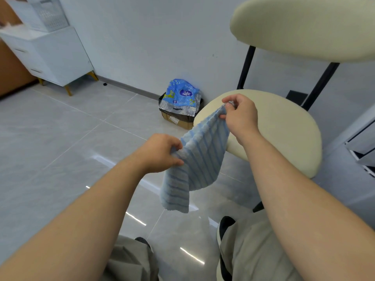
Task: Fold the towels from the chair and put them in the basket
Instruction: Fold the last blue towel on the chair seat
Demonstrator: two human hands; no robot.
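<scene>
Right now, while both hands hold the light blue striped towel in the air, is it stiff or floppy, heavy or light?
Probably floppy: the light blue striped terry towel sags between the left hand and right hand, its lower end hanging limp. Likely light, since fingertip pinches carry it.

Here the pale blue striped terry towel (200, 159) hangs between left hand (160, 153) and right hand (241, 116), before the cream round-cushioned chair (284, 128); brown cardboard box (178, 121) behind by the wall, white cabinet (58, 55) far left.

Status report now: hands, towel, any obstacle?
Left hand pinches blue striped towel; right hand pinches its upper corner. It hangs in air before the chair seat. Nothing in the way.
</scene>
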